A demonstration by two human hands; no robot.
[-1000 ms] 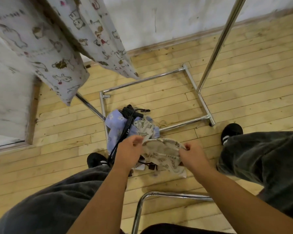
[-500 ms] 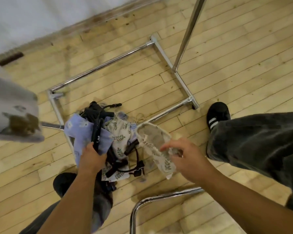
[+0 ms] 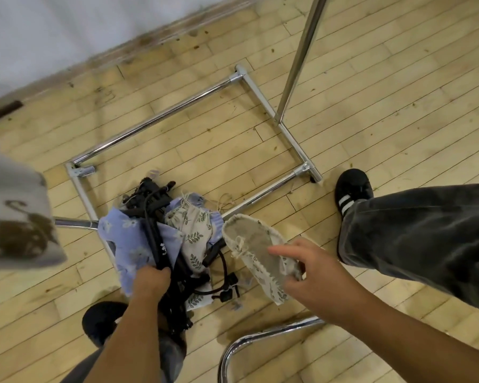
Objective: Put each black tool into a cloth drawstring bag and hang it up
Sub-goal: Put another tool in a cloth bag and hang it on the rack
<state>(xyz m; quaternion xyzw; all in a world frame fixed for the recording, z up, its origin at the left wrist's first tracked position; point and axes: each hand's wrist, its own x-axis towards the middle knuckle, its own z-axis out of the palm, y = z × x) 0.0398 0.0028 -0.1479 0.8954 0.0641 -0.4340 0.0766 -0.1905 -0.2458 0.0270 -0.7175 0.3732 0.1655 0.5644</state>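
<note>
A heap of cloth drawstring bags and black tools lies on the wooden floor between my feet. My left hand (image 3: 150, 283) grips a long black tool (image 3: 156, 230) that slants up over a pale blue flowered bag (image 3: 130, 244). My right hand (image 3: 313, 277) holds a cream leaf-print bag (image 3: 256, 244) by its lower edge, its mouth open toward the pile. Another leaf-print bag (image 3: 195, 230) lies in the middle of the heap. More black tools (image 3: 216, 288) with cords lie under and beside it.
The chrome base of a clothes rack (image 3: 161, 117) frames the floor behind the heap, with its upright pole (image 3: 299, 59) at the right. A chrome chair tube (image 3: 249, 341) curves just below my right hand. A hanging printed bag (image 3: 14, 217) fills the left edge. My black shoes (image 3: 353, 189) flank the pile.
My left hand let go of the cream bag and moved left and down onto the long black tool. My right hand keeps the bag alone. The view dropped toward the floor.
</note>
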